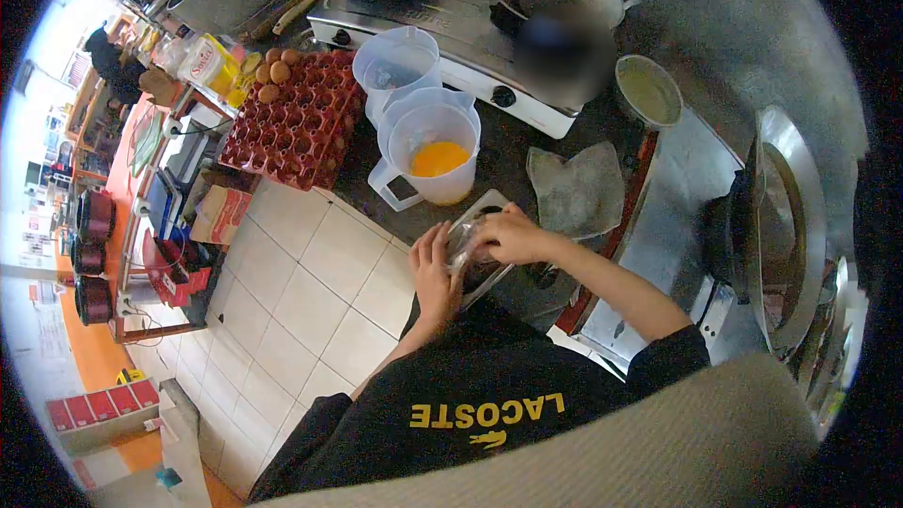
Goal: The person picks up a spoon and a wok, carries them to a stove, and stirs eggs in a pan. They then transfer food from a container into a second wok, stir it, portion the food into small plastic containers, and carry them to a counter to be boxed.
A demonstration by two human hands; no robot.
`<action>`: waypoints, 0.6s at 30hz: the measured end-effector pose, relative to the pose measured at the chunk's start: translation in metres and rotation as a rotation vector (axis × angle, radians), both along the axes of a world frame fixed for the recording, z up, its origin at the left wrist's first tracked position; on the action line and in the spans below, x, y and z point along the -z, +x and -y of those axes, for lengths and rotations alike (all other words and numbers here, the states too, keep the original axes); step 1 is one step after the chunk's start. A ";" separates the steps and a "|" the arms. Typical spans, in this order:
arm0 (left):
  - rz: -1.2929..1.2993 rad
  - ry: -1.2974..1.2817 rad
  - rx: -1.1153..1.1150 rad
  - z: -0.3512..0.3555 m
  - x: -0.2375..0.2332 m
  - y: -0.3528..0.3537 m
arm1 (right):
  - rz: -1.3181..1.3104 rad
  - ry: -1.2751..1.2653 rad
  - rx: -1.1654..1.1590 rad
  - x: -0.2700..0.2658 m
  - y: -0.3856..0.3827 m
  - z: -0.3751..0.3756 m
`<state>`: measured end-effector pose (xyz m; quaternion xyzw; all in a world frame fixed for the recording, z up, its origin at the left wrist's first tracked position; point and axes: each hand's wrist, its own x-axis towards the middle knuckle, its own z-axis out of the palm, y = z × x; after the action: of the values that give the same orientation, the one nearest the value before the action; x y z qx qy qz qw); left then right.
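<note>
One left hand (435,273) half-curled against clear plastic (459,243), right hand (508,237) fingers bent into it (can't tell what either grips), jug (461,186) of yellow liquid (440,159) just beyond both.

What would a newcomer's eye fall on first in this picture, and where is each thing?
Probably the red egg tray comes first, left of the two jugs, its few eggs grouped at the top left corner. Next comes the orange-yellow liquid in the nearer jug, just beyond the left hand and right hand. Then comes yellow lettering, upside down here, on the black shirt.
</note>
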<state>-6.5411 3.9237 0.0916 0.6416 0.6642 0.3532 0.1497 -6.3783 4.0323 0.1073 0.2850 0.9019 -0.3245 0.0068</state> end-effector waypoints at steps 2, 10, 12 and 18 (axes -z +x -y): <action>0.020 0.035 -0.009 0.002 0.014 -0.004 | -0.062 -0.113 0.027 -0.005 0.003 -0.003; 0.161 0.122 0.107 0.003 -0.003 -0.008 | -0.312 -0.465 0.207 -0.009 0.030 -0.007; 0.122 0.035 0.155 0.004 -0.012 -0.015 | -0.216 -0.229 0.196 -0.010 0.034 0.000; 0.963 -0.422 0.180 0.032 0.029 -0.025 | -0.176 -0.070 0.285 -0.015 0.038 0.021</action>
<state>-6.5661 3.8922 0.0622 0.4171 0.5194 0.4523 0.5930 -6.3399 4.0111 0.1221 0.3800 0.8377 -0.3770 -0.1081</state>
